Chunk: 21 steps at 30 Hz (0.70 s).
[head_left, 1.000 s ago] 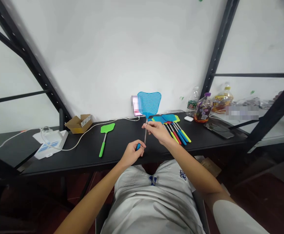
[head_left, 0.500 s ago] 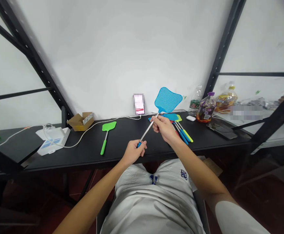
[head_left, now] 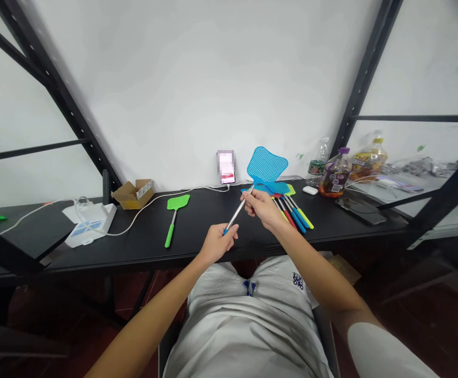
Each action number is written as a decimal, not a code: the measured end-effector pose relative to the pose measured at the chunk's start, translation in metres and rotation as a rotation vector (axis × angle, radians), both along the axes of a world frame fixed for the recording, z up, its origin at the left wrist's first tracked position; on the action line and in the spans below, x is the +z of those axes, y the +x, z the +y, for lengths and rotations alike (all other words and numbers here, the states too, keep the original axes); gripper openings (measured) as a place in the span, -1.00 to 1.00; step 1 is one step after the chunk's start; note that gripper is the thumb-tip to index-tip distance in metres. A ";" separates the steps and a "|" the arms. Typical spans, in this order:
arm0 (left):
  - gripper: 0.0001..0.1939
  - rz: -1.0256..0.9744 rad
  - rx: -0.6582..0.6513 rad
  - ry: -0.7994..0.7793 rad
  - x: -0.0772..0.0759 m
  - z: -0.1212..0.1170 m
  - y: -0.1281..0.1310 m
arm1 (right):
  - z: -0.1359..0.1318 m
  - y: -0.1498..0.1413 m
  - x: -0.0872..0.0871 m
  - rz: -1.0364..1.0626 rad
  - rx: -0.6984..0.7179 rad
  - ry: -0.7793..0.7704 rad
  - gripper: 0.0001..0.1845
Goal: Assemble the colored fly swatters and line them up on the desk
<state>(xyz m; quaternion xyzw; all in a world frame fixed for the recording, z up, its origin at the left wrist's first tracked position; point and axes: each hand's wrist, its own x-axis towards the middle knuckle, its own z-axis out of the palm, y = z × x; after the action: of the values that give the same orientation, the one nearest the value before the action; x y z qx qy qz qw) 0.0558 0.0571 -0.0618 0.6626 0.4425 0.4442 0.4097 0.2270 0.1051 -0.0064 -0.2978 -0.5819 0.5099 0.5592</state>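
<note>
Head cam: L hand point(head_left: 217, 242) wrapped round the blue grip point(head_left: 226, 231) of a blue swatter point(head_left: 267, 165), tilted over the black table point(head_left: 134, 247), mesh end up & to the R. R hand point(head_left: 263, 209) pinches its metal rod point(head_left: 235, 214) nr the mesh; exact fingertip contact's hard to see. Green swatter point(head_left: 178, 202) lies L, other swatters point(head_left: 297, 218) R.

Looks like a plain workroom or small workshop, judging by the long black desk point(head_left: 205, 210) set against a white wall point(head_left: 197, 79), framed by rack-style perforated black metal uprights point(head_left: 59, 92), with dark red tiled floor point(head_left: 124, 299) below. Suggests a work station too, through fly swatters point(head_left: 305, 218) laid side by side, an open cardboard box point(head_left: 133, 198) and drink bottles point(head_left: 333, 181) grouped toward the right. Hard to tell more exactly.
</note>
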 end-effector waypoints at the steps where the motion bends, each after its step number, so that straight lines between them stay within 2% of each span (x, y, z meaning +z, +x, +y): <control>1: -0.55 0.007 -0.016 -0.001 0.000 0.001 0.000 | -0.001 -0.002 -0.001 -0.039 0.006 0.012 -0.59; 5: -0.53 -0.015 -0.057 -0.017 -0.002 0.003 -0.003 | -0.006 -0.014 -0.008 -0.187 0.074 0.016 -0.61; 10: -0.52 -0.107 -0.043 -0.078 -0.004 0.005 -0.005 | -0.007 -0.028 -0.021 -0.204 0.148 -0.027 -0.59; 14: -0.52 -0.136 -0.043 -0.126 -0.004 0.007 -0.004 | -0.004 -0.026 -0.022 -0.221 0.205 -0.041 -0.58; 21: -0.63 -0.131 -0.104 -0.086 0.001 0.001 -0.004 | 0.002 -0.006 -0.004 -0.130 0.022 -0.023 -0.53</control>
<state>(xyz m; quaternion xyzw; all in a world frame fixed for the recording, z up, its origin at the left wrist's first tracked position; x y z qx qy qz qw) 0.0520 0.0577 -0.0608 0.6360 0.3982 0.4455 0.4883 0.2210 0.1074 -0.0099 -0.3303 -0.6143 0.5021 0.5113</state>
